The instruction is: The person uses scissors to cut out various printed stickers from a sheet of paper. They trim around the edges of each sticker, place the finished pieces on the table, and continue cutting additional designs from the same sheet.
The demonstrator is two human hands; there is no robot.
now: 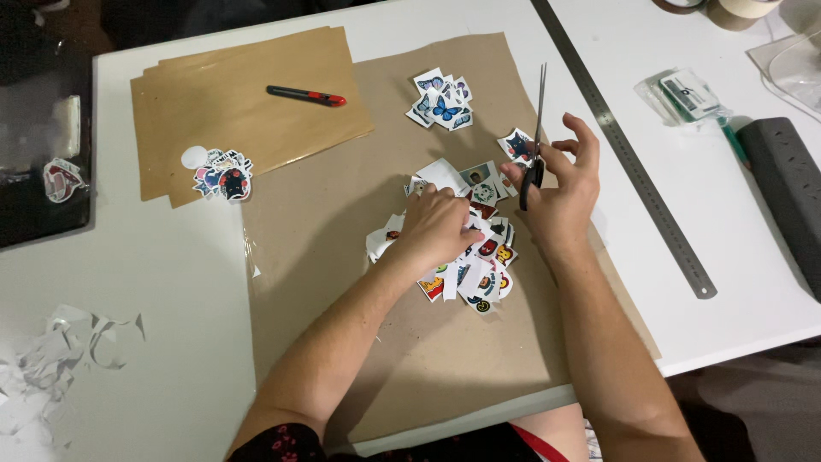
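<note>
My left hand (438,224) rests knuckles-up on a loose pile of cut-out stickers (479,274) in the middle of a brown paper sheet (325,257), fingers curled into the pile. My right hand (560,192) holds black-handled scissors (539,111) with the closed blades pointing away from me, and its thumb and forefinger also touch a small sticker (516,145). A separate cluster of butterfly stickers (440,101) lies farther up the sheet.
A stack of brown envelopes (248,103) at the upper left carries a red-and-black utility knife (306,95) and another sticker cluster (224,175). A long steel ruler (624,154) runs diagonally on the right. White paper scraps (51,359) lie at the lower left, a dark grey block (787,188) at the right.
</note>
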